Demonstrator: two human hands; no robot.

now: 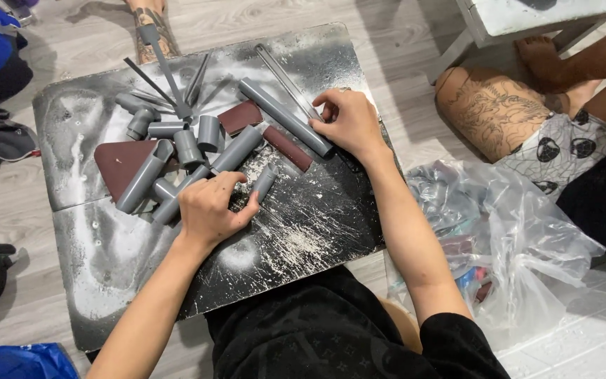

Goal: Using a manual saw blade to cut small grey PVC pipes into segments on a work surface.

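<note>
My left hand (208, 207) rests on a dark, dust-streaked board (303, 231), fingers curled over the near ends of grey plastic pipe pieces, thumb against a short grey pipe (264, 182). My right hand (348, 123) lies at the near end of a long grey pipe (282, 112), fingers bent over its tip. Several more grey pipe pieces and fittings (177, 140) lie in a heap at the board's far left. Among them are brown sandpaper sheets (120, 161) and a rolled brown piece (287, 147).
A metal file (166, 70) and thin rods (285, 77) lie at the board's far edge. A clear plastic bag (506, 238) with more parts sits on the floor at right. Another person's tattooed leg (499, 112) is beyond it. Cloth and bags lie at left.
</note>
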